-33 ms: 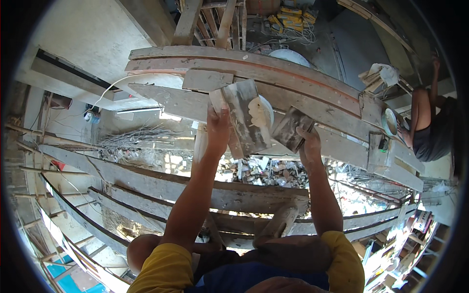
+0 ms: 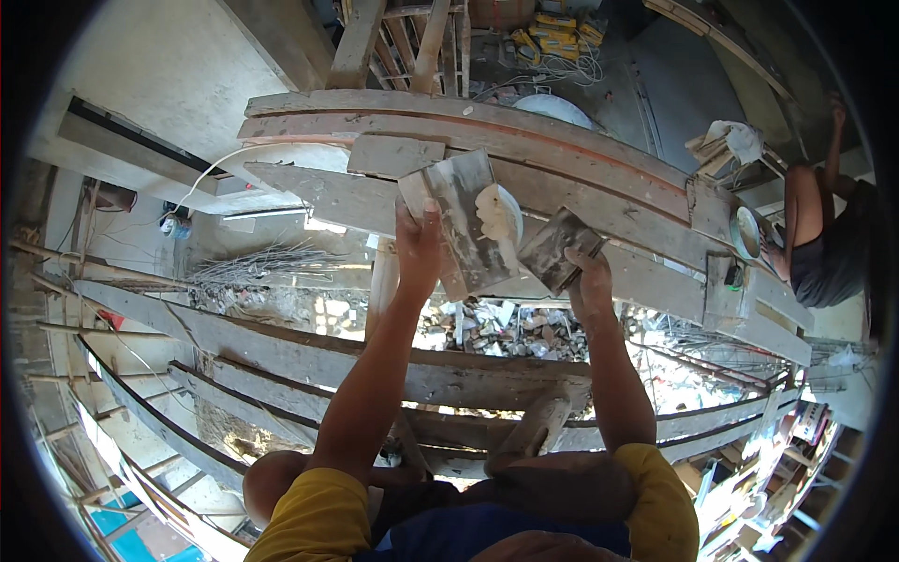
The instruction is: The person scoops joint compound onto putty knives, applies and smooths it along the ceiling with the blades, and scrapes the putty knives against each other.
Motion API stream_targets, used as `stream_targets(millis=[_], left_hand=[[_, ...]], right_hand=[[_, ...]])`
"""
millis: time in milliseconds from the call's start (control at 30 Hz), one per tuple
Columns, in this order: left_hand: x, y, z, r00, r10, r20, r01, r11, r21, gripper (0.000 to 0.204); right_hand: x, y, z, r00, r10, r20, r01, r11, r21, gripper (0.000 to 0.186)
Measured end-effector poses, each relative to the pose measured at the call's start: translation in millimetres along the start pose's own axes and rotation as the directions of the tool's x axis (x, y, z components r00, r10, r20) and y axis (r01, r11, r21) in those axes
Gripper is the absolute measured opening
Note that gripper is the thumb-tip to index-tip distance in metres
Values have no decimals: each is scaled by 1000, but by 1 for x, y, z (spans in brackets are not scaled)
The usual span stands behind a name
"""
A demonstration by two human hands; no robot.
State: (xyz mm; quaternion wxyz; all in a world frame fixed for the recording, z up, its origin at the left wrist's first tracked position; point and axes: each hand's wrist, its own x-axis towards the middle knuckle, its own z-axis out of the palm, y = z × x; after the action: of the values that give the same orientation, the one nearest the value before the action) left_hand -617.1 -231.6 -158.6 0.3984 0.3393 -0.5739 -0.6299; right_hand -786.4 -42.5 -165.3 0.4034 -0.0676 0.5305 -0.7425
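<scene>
Fingers of the left hand (image 2: 419,239) clamp the strip side of a flat board (image 2: 461,217), thumb on top, while those of the right hand (image 2: 590,283) grip a dark trowel (image 2: 560,245) — both tools held above the near edge of a plank platform (image 2: 337,194). Pale plaster (image 2: 492,217) clings to the board's right edge; a tilt that way could drop it past the planks onto the rubble (image 2: 524,328) below. Toward the platform's right end — a bucket (image 2: 746,234) beside a seated person (image 2: 829,245), whom a careless swing might endanger.
</scene>
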Motion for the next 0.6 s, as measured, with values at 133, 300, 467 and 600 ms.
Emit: stream_targets(millis=[133, 300, 467, 600], left_hand=[[-11, 7, 19, 982, 190, -14, -186, 971, 153, 47], [-29, 11, 37, 906, 421, 40, -417, 872, 257, 51], [-59, -5, 39, 931, 274, 240, -330, 913, 240, 42], [-50, -11, 34, 792, 471, 389, -589, 756, 283, 52]], right_hand=[[-8, 11, 10, 977, 111, -183, -82, 984, 159, 34], [0, 12, -4, 980, 95, -178, -62, 982, 181, 35], [-8, 6, 20, 981, 192, -16, -175, 921, 347, 35], [-22, -47, 33, 986, 127, 108, -164, 850, 501, 40]])
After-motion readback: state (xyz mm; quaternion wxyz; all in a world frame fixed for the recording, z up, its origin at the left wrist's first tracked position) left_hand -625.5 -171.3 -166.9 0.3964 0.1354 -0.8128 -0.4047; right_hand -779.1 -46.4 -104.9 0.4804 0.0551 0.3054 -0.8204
